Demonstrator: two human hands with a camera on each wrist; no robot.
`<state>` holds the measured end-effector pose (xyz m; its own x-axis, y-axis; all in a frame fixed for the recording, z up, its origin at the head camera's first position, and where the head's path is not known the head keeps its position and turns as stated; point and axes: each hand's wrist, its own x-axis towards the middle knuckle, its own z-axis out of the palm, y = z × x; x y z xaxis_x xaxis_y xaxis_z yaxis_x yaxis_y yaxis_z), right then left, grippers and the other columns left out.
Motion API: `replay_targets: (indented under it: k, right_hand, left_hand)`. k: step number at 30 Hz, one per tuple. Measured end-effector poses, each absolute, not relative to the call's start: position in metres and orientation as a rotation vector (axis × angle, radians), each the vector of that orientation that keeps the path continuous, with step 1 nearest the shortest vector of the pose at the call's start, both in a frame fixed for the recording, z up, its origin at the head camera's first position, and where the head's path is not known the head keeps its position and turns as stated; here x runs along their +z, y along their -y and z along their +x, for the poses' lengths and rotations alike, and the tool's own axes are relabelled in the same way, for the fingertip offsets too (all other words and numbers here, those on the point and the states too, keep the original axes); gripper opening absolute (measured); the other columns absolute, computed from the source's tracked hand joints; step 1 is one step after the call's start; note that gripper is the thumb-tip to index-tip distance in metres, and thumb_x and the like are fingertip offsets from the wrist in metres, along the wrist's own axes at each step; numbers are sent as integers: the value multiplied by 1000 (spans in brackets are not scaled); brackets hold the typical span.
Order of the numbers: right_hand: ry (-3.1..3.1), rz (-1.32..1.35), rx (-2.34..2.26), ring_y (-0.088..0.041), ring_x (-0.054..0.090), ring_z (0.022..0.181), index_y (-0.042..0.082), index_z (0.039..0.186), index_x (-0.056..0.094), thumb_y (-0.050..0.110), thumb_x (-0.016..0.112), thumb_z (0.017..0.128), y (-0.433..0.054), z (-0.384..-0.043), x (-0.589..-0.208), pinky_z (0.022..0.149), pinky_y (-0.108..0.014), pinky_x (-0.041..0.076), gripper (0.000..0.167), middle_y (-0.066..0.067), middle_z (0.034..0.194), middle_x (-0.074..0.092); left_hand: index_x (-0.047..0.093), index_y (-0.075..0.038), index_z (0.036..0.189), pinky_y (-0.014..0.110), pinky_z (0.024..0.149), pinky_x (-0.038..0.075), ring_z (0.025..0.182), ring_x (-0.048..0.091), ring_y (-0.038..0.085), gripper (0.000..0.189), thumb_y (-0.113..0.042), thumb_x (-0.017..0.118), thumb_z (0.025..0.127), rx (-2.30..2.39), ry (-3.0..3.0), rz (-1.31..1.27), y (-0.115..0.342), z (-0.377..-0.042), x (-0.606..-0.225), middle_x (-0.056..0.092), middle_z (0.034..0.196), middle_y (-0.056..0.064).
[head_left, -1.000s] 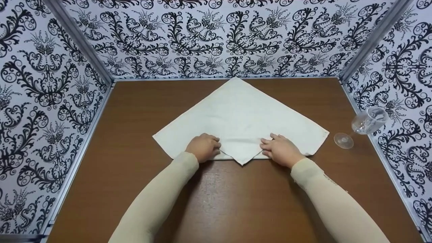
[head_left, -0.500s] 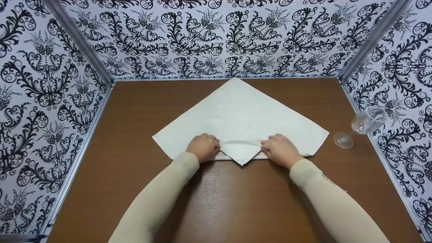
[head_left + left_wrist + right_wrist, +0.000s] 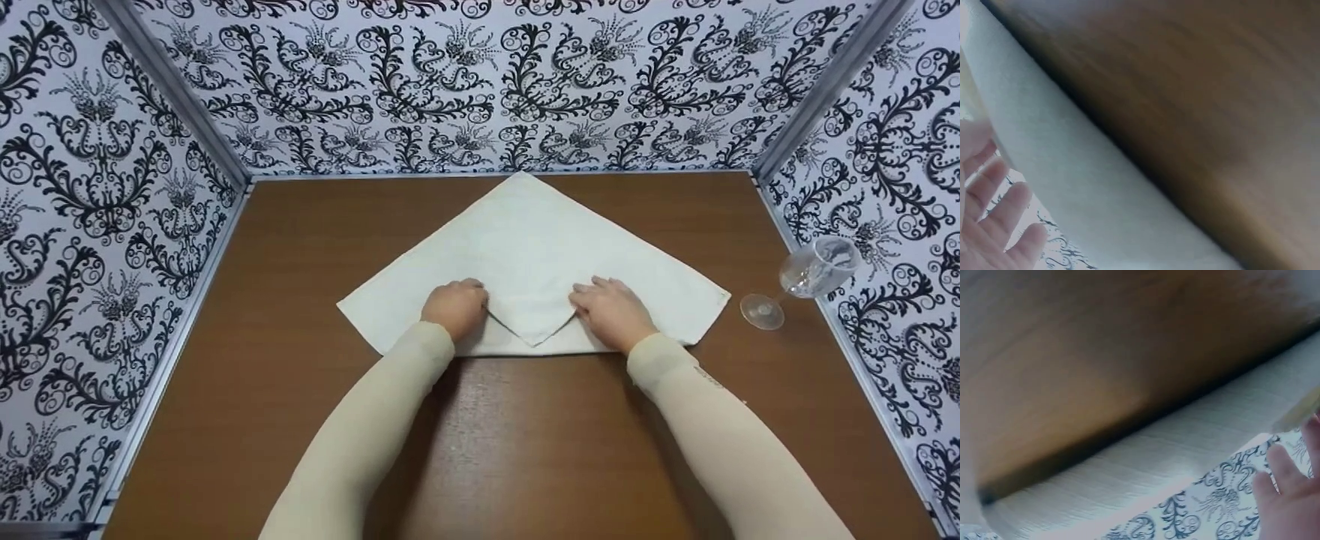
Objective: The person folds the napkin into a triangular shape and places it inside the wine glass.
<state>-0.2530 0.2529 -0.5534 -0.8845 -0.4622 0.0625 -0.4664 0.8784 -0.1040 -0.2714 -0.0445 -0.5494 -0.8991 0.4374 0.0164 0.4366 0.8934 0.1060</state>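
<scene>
A white cloth napkin (image 3: 525,240) lies folded on the brown table, its far corner pointing to the back wall. Over its near part comes a V-shaped flap, whose tip lies just inside the straight near edge. My left hand (image 3: 456,309) pinches the flap's left edge between thumb and forefinger. At the flap's right edge, my right hand (image 3: 613,311) pinches the cloth likewise; its thumb is hidden from the head. In the left wrist view, the other fingers (image 3: 1008,216) hang loosely curled below the napkin (image 3: 1072,146). The right wrist view shows spread fingers (image 3: 1280,467) beside the cloth (image 3: 1145,455).
A clear wine glass (image 3: 817,268) stands on the table at the right, near the side wall and the napkin's right corner. Walls with a black and white scroll pattern (image 3: 465,82) border the table (image 3: 525,442) at the back and both sides.
Both hands have moved a little away from me, taking the flap along. Its tip has shifted from beyond the napkin's near edge to just inside it. The glass stays put.
</scene>
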Motion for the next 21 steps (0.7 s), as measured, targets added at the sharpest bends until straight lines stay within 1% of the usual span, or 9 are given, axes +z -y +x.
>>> replay_targets:
  k: [3, 5, 8, 13, 15, 18, 20, 21]
  right_hand:
    - [3120, 814, 187, -47, 47, 147, 11, 138, 68, 20, 59, 107, -250, -249, -554, 122, -62, 36, 34, -11, 153, 60]
    - [3158, 843, 209, -47, 43, 150, 11, 144, 65, 20, 57, 107, -249, -246, -555, 123, -62, 34, 39, -12, 157, 56]
    - [3187, 842, 241, -47, 39, 153, 10, 151, 59, 22, 55, 108, -249, -244, -558, 125, -61, 32, 44, -12, 161, 51]
    - [3213, 823, 257, -45, 38, 154, 11, 156, 53, 25, 51, 110, -251, -239, -561, 126, -62, 29, 48, -12, 164, 47]
    - [3213, 828, 261, -45, 38, 154, 10, 156, 53, 25, 52, 109, -252, -235, -560, 126, -62, 28, 49, -12, 164, 47]
    - [3218, 849, 263, -45, 40, 153, 10, 154, 54, 26, 55, 108, -254, -229, -558, 126, -62, 29, 49, -12, 162, 49]
    - [3221, 868, 244, -45, 42, 152, 10, 152, 57, 28, 57, 107, -254, -226, -556, 125, -62, 30, 48, -12, 161, 51]
    - [3219, 882, 225, -44, 43, 151, 10, 151, 58, 28, 59, 107, -254, -225, -555, 125, -62, 31, 48, -12, 160, 53]
  left_hand:
    - [71, -17, 131, 48, 107, 55, 135, 64, 28, 27, -21, 58, 107, 151, -2943, 815, 41, -269, -553, 63, 150, 3]
    - [67, -18, 136, 48, 112, 52, 143, 57, 30, 31, -26, 61, 107, 141, -2877, 876, 40, -268, -556, 57, 157, 4]
    - [65, -18, 137, 49, 114, 50, 146, 54, 33, 36, -34, 65, 105, 117, -2827, 905, 40, -267, -559, 54, 160, 5]
    - [58, -21, 150, 49, 121, 43, 152, 46, 32, 46, -37, 61, 107, 124, -2799, 876, 42, -265, -562, 48, 164, 3]
    - [54, -23, 155, 48, 123, 40, 154, 43, 30, 50, -39, 58, 108, 118, -2783, 867, 43, -262, -563, 45, 167, 2]
    - [51, -25, 157, 48, 123, 40, 155, 41, 28, 52, -41, 56, 108, 96, -2757, 868, 45, -257, -562, 42, 168, 0]
    - [53, -27, 157, 47, 122, 42, 154, 43, 27, 51, -43, 57, 108, 87, -2747, 863, 45, -253, -559, 43, 167, -2]
    - [55, -27, 154, 46, 121, 43, 153, 45, 27, 50, -43, 58, 107, 89, -2750, 866, 45, -252, -558, 46, 166, -2]
